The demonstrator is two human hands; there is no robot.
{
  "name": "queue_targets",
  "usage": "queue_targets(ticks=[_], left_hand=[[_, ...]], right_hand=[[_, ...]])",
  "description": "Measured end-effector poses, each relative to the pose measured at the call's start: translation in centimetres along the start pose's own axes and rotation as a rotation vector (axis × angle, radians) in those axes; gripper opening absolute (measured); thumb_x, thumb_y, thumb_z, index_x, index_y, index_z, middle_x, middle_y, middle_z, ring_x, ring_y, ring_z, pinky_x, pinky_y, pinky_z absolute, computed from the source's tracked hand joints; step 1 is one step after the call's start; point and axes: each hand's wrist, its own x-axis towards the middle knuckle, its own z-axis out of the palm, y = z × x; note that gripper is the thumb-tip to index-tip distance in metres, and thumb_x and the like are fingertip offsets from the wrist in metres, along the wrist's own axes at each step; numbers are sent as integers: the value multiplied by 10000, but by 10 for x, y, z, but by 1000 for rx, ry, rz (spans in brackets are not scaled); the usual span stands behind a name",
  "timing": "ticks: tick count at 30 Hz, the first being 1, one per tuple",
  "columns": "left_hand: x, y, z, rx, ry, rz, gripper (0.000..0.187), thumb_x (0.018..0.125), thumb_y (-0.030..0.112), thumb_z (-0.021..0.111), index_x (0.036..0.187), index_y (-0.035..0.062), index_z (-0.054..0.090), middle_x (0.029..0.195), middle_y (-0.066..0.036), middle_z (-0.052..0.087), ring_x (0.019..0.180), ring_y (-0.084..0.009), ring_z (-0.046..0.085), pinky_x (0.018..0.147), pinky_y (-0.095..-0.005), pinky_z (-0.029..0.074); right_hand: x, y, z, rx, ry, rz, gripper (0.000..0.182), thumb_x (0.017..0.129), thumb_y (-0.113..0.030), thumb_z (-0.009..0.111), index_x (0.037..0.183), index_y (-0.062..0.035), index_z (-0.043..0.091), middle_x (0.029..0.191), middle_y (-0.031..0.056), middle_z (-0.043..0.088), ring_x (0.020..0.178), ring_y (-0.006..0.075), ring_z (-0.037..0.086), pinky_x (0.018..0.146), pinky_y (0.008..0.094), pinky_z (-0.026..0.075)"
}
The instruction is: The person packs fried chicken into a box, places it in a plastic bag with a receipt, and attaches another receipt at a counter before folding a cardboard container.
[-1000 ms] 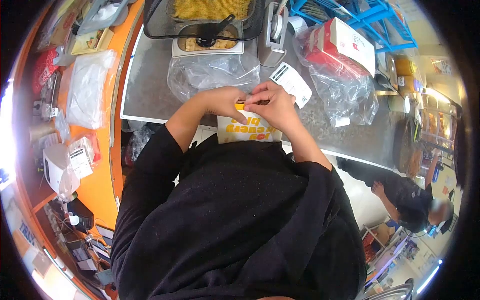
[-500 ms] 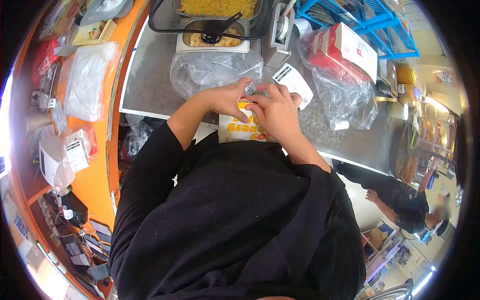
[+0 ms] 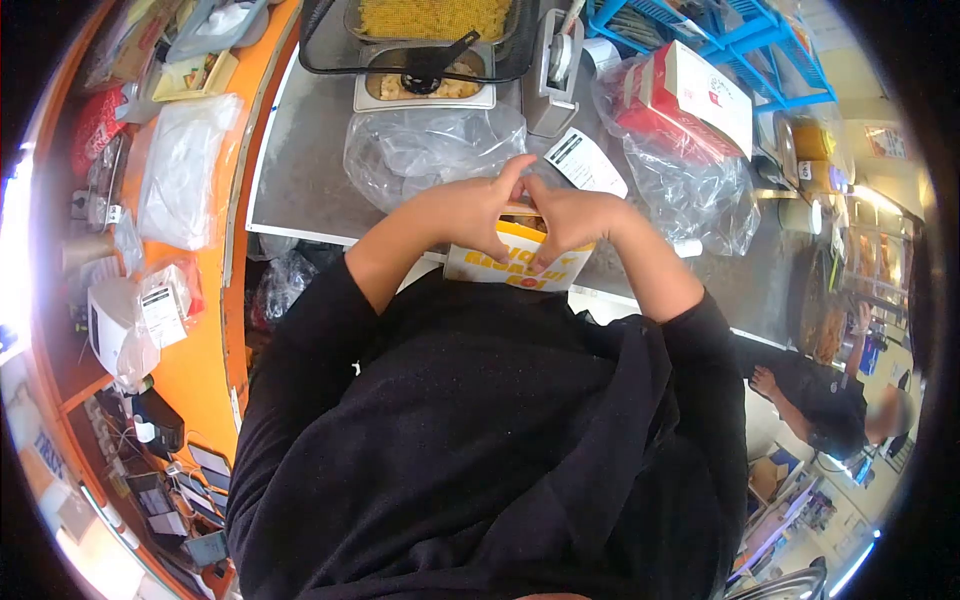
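Close in front of my body, at the table's near edge, is a white food box (image 3: 512,272) with bold yellow lettering that reads upside down. My left hand (image 3: 478,212) grips its left part, thumb on the near face and fingers over the far side. On the right, my right hand (image 3: 575,220) holds the box the same way, its thumb pressed to the printed face. Between the hands the top shows a yellow edge and something brownish inside, too small to name. Behind my fingers lies a clear plastic bag (image 3: 430,150).
At the back, a metal pan (image 3: 375,103) holds pale pieces and a black ladle (image 3: 440,62), beside a black tray (image 3: 315,50). A printed slip (image 3: 587,163), a bagged red-and-white box (image 3: 705,100) and blue baskets (image 3: 760,50) stand right. An orange counter (image 3: 205,350) runs left; another person (image 3: 830,400) is right.
The box has turned so that another printed face shows. My right hand has swung its wrist outward to the right, and both thumbs now press the near face.
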Motion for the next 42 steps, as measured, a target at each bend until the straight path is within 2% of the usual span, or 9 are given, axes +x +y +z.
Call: queue_targets(ticks=[6,8,17,20,24,30,33,38,42], left_hand=[[-51,-4,-50,-39,889,-447,447,754,316,698,1118,72,607,1057,-145,634,953,-279,616,817,-370,474],[-58,-63,-51,463,1186,-639,430,762,351,694,1090,81,626,907,-116,657,873,-249,630,766,-372,481],[-83,-75,-13,38,725,-735,475,744,370,711,1089,58,614,896,-132,635,827,-303,615,740,-368,476],[-84,-70,5,621,1071,-337,415,733,326,720,1021,40,637,783,-146,636,772,-295,628,700,-376,481],[-73,-73,3,216,998,-345,392,745,266,698,1043,19,630,891,-165,648,858,-311,626,754,-360,479],[-95,-112,13,-1123,874,-354,324,911,236,530,1188,69,551,933,-81,657,839,-209,639,779,-325,488],[-119,-132,28,-535,836,-240,244,948,260,497,1107,83,548,891,-35,617,792,-127,583,698,-271,471],[-102,-78,18,-1163,946,-86,207,959,262,481,993,66,541,925,-52,604,667,-113,559,578,-243,452],[-89,-9,-10,-1093,905,46,222,976,246,448,910,40,497,985,-111,615,683,-164,621,598,-269,500]], right_hand=[[5,42,0,297,-159,65,741,569,-223,798,1187,13,464,1072,142,605,982,239,598,851,327,472],[4,59,1,494,-181,61,777,574,-173,803,1236,20,444,1097,120,602,1005,210,582,877,326,459],[-36,53,-42,1081,34,-156,809,570,-127,778,1287,34,440,1169,118,585,1044,179,565,908,309,442],[-13,10,-60,978,232,-269,813,570,-134,779,1288,31,438,1172,112,580,1056,178,558,919,320,436],[49,-33,-58,770,286,-335,902,569,-147,814,1336,15,368,1209,122,554,1110,216,532,967,336,403],[89,-5,-39,357,106,-427,809,575,-103,793,1288,-16,421,1163,77,557,1086,163,509,968,297,374],[77,-7,-43,178,-66,-292,789,567,-126,795,1265,-16,443,1102,83,595,1012,173,553,907,297,425],[74,-8,-47,137,-228,-181,723,562,-146,792,1217,-35,505,1019,103,637,925,190,599,819,304,469],[75,-9,-34,-39,-258,-115,650,557,-200,789,1149,-39,576,952,107,670,852,213,635,753,311,489]])
